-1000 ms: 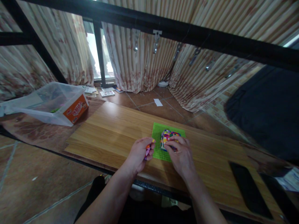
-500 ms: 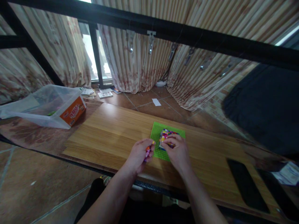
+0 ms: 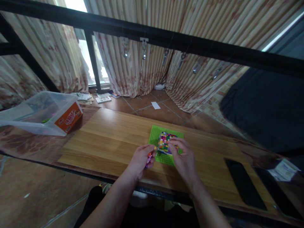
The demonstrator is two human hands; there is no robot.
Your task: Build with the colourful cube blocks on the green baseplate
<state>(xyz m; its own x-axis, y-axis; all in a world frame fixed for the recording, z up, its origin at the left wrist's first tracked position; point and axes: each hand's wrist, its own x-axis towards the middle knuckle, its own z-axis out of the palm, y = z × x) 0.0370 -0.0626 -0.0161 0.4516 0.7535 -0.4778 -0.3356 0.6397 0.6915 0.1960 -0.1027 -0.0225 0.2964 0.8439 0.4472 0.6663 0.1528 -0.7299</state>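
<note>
On the wooden board [image 3: 114, 139] lies a green studded baseplate [image 3: 155, 133]. It carries a low block of small multicoloured building bricks [image 3: 164, 141]. My left hand [image 3: 140, 160] is closed around several small bricks [image 3: 149, 159], orange, pink and purple, with a yellow one at the thumb tip, just left of the baseplate. My right hand [image 3: 185, 158] reaches over the block's right side, thumb and fingertips drawn together at its top. Whether a brick is between those fingertips I cannot make out. The hand covers part of the block.
A clear plastic bin [image 3: 42, 110] with an orange label stands at the left. Dark flat slabs, one of them a black slab [image 3: 245, 183], lie at the right near a paper packet [image 3: 285, 169]. A black rail [image 3: 152, 34] crosses before the curtains.
The view has shifted slightly. My right hand has drawn back a little to the right over the block, so more of its top shows. My left hand still grips the bricks.
</note>
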